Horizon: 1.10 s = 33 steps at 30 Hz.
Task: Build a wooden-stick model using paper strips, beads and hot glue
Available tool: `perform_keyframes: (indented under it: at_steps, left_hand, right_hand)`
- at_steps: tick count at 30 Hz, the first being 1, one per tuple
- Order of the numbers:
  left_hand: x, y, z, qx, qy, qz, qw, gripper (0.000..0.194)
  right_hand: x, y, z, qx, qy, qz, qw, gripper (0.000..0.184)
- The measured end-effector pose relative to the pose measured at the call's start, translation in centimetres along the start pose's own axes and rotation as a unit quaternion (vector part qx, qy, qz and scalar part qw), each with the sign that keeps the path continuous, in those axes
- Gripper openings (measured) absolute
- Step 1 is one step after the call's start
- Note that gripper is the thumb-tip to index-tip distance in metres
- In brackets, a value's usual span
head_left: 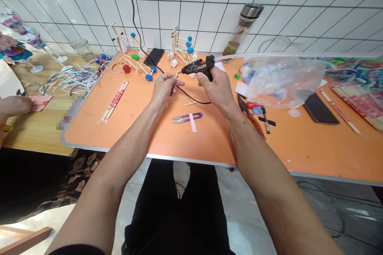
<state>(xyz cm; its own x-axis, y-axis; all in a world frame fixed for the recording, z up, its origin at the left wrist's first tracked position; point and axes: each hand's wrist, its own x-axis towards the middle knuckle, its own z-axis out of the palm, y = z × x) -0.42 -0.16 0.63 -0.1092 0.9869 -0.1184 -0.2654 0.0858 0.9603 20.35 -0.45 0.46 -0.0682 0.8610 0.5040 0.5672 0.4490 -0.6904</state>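
Observation:
My right hand (219, 87) is closed around the handle of a black hot glue gun (197, 67), its nozzle pointing left. A long translucent glue stick (287, 55) runs out of the gun's back end. Close to the nozzle tip, my left hand (164, 87) pinches a short pale wooden stick (176, 74); whether tip and stick touch is unclear. The gun's black cord (191, 96) passes under my hands. Below them lie purple thread snips (187, 118) with a pale paper strip across the handle.
Two stick models (131, 57) (181, 46) with coloured caps stand at the back. Wrapped chopsticks (114, 101) lie left. Rightward are pliers (253, 117), a glass bottle (241, 34), a plastic bag (284, 77) and a phone (320, 108). Another person's hand (16, 105) holds pink material at left.

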Motion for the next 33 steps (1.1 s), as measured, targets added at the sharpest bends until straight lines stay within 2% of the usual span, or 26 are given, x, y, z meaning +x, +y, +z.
perform_keyframes:
  at_steps: [8, 33]
  left_hand:
    - [-0.06, 0.11, 0.08, -0.002, -0.003, -0.001, 1.0, 0.014]
    - [0.2, -0.1, -0.06, 0.006, -0.007, 0.011, 1.0, 0.015]
  right_hand:
    - [-0.1, 0.04, 0.03, -0.015, 0.007, -0.008, 1.0, 0.061]
    - [0.06, 0.23, 0.06, -0.045, 0.002, 0.011, 0.999, 0.063]
